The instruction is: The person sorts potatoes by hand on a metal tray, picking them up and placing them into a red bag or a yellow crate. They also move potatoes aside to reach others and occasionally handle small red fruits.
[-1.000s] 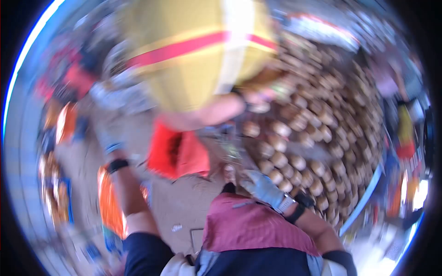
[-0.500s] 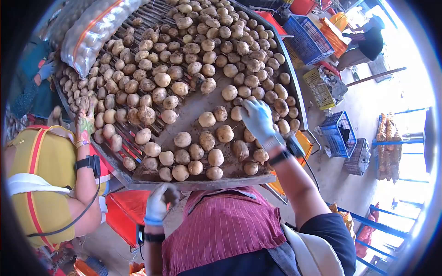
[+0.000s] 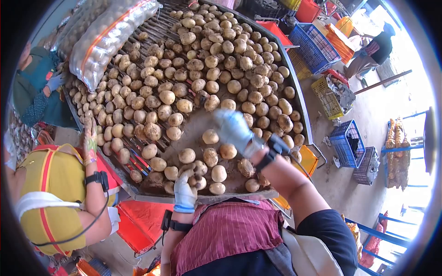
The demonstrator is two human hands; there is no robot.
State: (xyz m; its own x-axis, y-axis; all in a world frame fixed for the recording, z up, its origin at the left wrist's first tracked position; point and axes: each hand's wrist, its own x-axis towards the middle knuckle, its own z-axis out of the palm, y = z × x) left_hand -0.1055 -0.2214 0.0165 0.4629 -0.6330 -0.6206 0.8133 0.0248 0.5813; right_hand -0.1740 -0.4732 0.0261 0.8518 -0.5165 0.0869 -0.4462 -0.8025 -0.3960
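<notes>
Noting, at the far left, a mesh sack (image 3: 106,39) of potatoes lying on the sorting table (image 3: 138,181), and nearer, a co-worker in a yellow vest (image 3: 46,193) resting a patterned-gloved hand (image 3: 89,138) on the table's left edge. Moving right, finding the left hand (image 3: 185,191), in a pale glove, at the table's near rim, fingers curling over a potato (image 3: 199,181) in the near row; not managing to tell whether it is truly gripped or only touched. Judging these potatoes (image 3: 209,136) as firm, dense and fairly heavy for their size, dusty with soil and so not slippery, rounded enough to roll on the slatted bed, and likely to bruise if dropped. Judging a palm-and-fingers wrap around the widest part as the best hold, one potato at a time. Further right, finding the right hand (image 3: 232,129), gloved in pale blue and blurred, hovering just above the sparse middle of the table with fingers bent downward; not managing to tell whether anything is being held. Beyond the table's right edge, spotting blue crates (image 3: 315,41) and a yellow crate (image 3: 328,94) on the floor. Finding no readable brand, label or writing anywhere.
</notes>
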